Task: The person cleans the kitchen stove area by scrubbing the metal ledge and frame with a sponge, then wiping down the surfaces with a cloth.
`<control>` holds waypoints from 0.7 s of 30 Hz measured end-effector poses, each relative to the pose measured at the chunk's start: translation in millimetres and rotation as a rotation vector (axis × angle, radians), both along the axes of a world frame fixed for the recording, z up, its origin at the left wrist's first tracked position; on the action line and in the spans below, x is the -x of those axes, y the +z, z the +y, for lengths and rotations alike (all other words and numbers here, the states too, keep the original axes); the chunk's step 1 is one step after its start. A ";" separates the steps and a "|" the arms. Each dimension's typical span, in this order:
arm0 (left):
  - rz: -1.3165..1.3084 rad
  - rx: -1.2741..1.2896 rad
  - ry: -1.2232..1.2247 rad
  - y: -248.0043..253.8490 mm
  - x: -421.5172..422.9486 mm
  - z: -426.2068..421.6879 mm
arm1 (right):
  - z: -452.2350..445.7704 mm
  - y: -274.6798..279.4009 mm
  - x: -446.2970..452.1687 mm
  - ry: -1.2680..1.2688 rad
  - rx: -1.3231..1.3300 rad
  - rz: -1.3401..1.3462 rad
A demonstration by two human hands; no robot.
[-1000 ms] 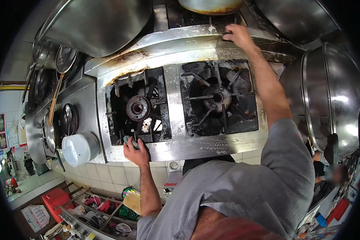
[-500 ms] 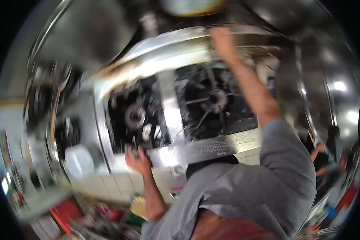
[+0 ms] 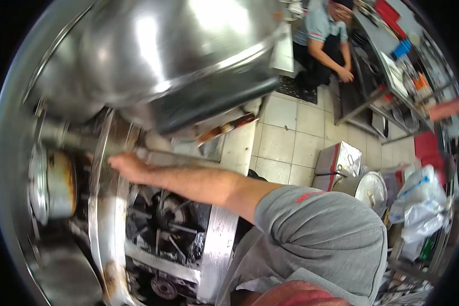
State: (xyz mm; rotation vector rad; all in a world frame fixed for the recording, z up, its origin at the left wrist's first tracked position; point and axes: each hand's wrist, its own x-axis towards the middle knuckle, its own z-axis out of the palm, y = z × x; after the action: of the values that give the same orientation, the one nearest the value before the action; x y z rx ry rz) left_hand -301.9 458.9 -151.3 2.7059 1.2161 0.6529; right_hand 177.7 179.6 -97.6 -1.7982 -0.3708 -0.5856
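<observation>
My right hand [image 3: 129, 167] rests on the raised metal ledge [image 3: 107, 204] behind the stove, its fingers closed over the ledge's edge. What those fingers hold, if anything, is hidden. Beside my forearm lies one burner [image 3: 172, 211] with a black grate, its pan dark and dirty. Part of a second burner [image 3: 164, 288] shows at the bottom edge. My left hand is out of the picture.
Large metal bowls [image 3: 188, 46] fill the upper left. A stained pot [image 3: 61, 183] stands beyond the ledge. A co-worker [image 3: 326, 46] is near a work table at the top right. Boxes [image 3: 336, 163], a lidded pot [image 3: 371, 191] and plastic bags [image 3: 421, 201] lie to the right.
The view has swung far to the right, bringing in the floor, the co-worker and the boxes. My left hand has left the picture. My right hand is still at the ledge.
</observation>
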 end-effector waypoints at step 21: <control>0.017 -0.035 0.172 -8.1 0.4 -4.6 | 33.6 1.1 -63.4 -0.060 0.855 -0.167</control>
State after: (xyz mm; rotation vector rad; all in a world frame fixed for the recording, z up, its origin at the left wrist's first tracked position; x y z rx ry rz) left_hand -302.2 454.3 -159.4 2.6600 1.4674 0.6782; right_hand 241.1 213.3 -96.5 -2.5855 -0.7645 -0.6762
